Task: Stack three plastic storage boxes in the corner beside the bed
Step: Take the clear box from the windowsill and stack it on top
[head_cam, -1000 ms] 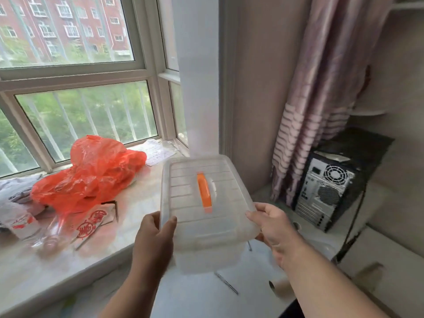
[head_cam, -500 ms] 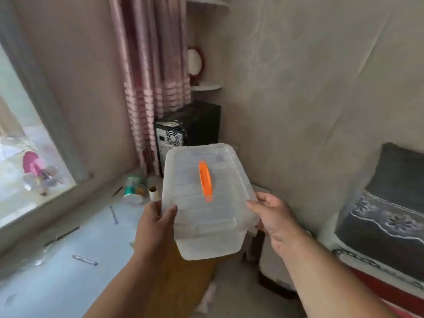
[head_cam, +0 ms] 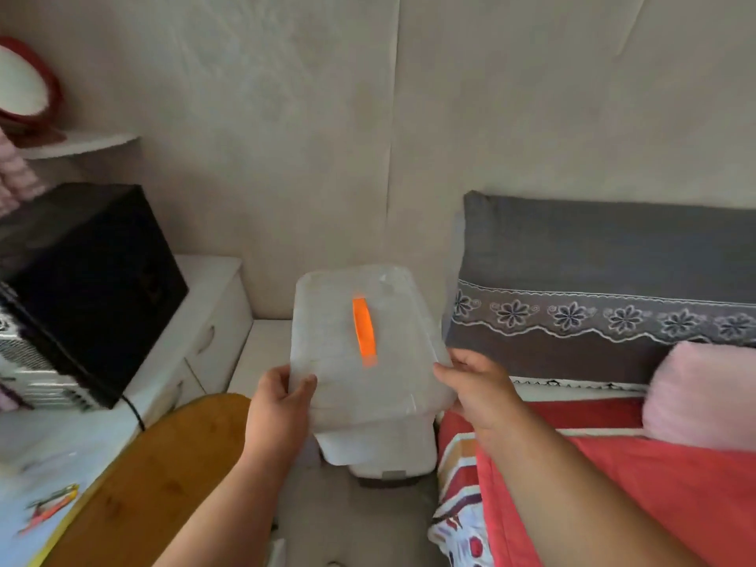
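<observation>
I hold a translucent white storage box point(head_cam: 347, 362) with an orange handle point(head_cam: 363, 332) on its lid, up in the air in front of me. My left hand point(head_cam: 278, 407) grips its near left edge, thumb on the lid. My right hand point(head_cam: 476, 386) grips its near right edge. Below and behind the held box, part of another whitish plastic box point(head_cam: 392, 464) stands on the floor in the gap beside the bed point(head_cam: 613, 464). How many boxes stand there is hidden by the one I hold.
A grey pillow point(head_cam: 593, 280) and a pink cushion point(head_cam: 703, 394) lie on the bed at right. A black computer case point(head_cam: 82, 280) sits on a white drawer unit point(head_cam: 204, 321) at left. A round wooden board point(head_cam: 155, 476) is at lower left.
My view has swung right from the window sill, past the curtain and computer case, to the wall gap beside the bed. Both hands kept the same grip on the box.
</observation>
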